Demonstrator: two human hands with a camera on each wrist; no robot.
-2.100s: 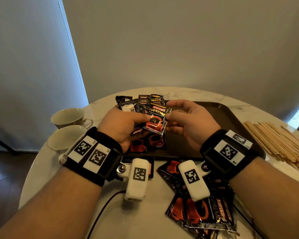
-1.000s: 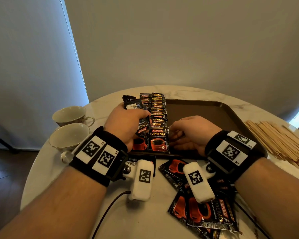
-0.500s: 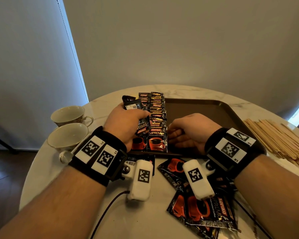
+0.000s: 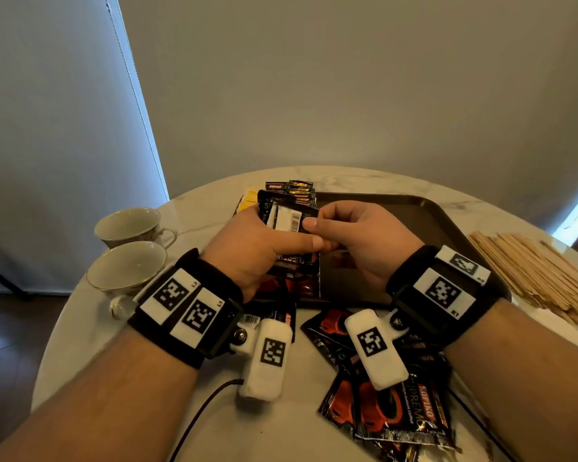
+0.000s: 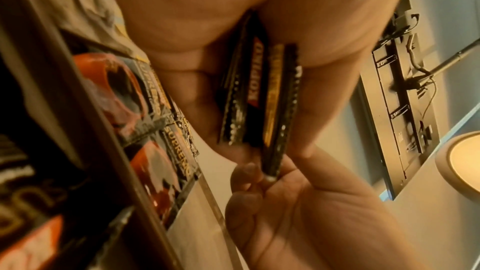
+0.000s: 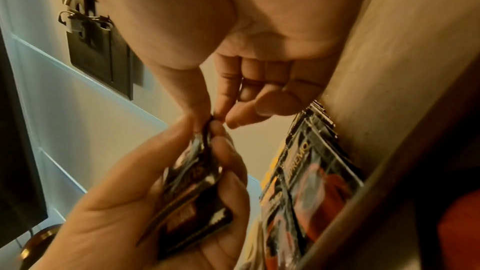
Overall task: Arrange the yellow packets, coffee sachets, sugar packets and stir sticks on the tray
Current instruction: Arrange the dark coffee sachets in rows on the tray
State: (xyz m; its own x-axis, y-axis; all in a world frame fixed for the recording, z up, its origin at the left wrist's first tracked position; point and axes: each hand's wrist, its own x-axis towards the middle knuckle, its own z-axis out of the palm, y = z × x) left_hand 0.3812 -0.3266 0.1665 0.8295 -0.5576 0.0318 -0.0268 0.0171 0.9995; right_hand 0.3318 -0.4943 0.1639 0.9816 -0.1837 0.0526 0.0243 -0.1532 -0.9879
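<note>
My left hand (image 4: pixel 274 238) grips a small stack of black coffee sachets (image 4: pixel 289 220) just above the left end of the brown tray (image 4: pixel 424 221). My right hand (image 4: pixel 314 226) pinches the upper corner of one sachet in that stack between thumb and forefinger. The right wrist view shows that pinch (image 6: pixel 211 119) above the stack (image 6: pixel 192 184). A row of overlapping coffee sachets (image 4: pixel 296 190) runs along the tray's left side, its near end (image 4: pixel 301 283) under my hands. Yellow packets (image 4: pixel 249 200) peek out left of the row. Stir sticks (image 4: pixel 534 271) lie heaped on the table right of the tray.
Two white teacups (image 4: pixel 131 225) (image 4: pixel 127 270) stand at the table's left edge. Several loose coffee sachets (image 4: pixel 391 415) lie on the marble table in front of the tray, under my right wrist. A dark cable (image 4: pixel 201 411) crosses the near table.
My right hand rose from the tray floor beside the row and took hold of a sachet in the stack. My left hand lifted the stack up and toward the right.
</note>
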